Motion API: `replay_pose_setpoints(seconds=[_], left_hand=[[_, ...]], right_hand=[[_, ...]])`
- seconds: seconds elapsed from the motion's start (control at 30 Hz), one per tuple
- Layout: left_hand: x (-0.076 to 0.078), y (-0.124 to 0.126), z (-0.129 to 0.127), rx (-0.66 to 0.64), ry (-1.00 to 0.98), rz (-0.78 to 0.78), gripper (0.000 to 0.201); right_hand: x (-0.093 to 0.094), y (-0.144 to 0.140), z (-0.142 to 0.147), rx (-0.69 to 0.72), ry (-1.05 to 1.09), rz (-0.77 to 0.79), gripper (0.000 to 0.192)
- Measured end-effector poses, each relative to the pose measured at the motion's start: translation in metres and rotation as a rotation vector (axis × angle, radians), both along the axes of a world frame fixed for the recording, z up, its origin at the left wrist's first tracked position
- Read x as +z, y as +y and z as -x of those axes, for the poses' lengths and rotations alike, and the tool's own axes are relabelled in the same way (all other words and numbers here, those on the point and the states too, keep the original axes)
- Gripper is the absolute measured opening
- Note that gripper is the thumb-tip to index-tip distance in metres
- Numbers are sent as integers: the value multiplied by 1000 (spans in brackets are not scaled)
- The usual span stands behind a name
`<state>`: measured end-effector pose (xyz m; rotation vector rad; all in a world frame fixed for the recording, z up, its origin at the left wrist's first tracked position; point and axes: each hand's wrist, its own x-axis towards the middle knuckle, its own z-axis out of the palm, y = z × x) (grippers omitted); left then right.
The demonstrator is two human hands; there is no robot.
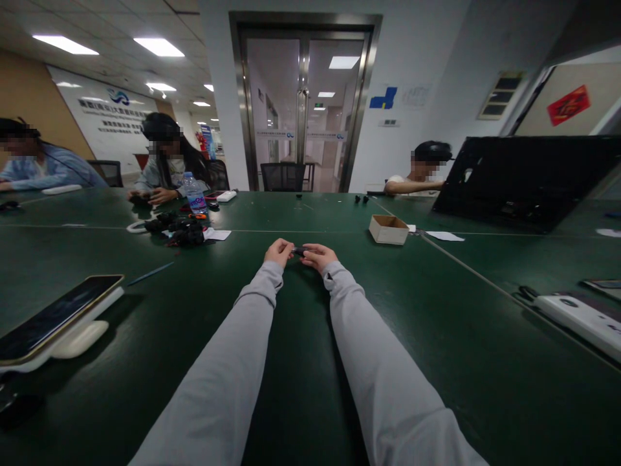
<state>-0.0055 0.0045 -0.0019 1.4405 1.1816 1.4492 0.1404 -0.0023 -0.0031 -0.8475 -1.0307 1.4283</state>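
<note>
a small dark part (299,250) is pinched between the left hand (279,252) and right hand (317,256), fingers closed on its ends, just above the desk (436,336) — likely being fitted together, so a steady twist or press seems needed. a box (389,229) and phone (53,317) lie well apart — nothing is in the way.

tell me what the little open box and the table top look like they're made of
Open box: likely cardboard, with plain matte brown walls and a pale inside, thin edges.
Table: a smooth dark green top with a dull sheen from the ceiling lights, possibly laminate or a mat; the picture leaves that open.
</note>
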Motion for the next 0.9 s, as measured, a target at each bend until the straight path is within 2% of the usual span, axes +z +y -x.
replay_pose_setpoints(seconds=[0.17, 0.33, 0.6, 0.77, 0.9], left_hand=[[-5, 5, 6, -75, 30, -31, 23], [-8, 7, 8, 46, 171, 4, 29], [3, -6, 8, 141, 337, 62, 36], [6, -9, 8, 180, 358, 79, 38], [2, -6, 8, 156, 311, 67, 34]], right_hand=[[-3, 2, 0, -9, -10, 4, 23], [-5, 3, -1, 12, -12, -24, 25], [-5, 2, -2, 20, -41, -55, 31], [-5, 0, -3, 32, -84, -94, 36], [-4, -1, -2, 33, -71, -75, 34]])
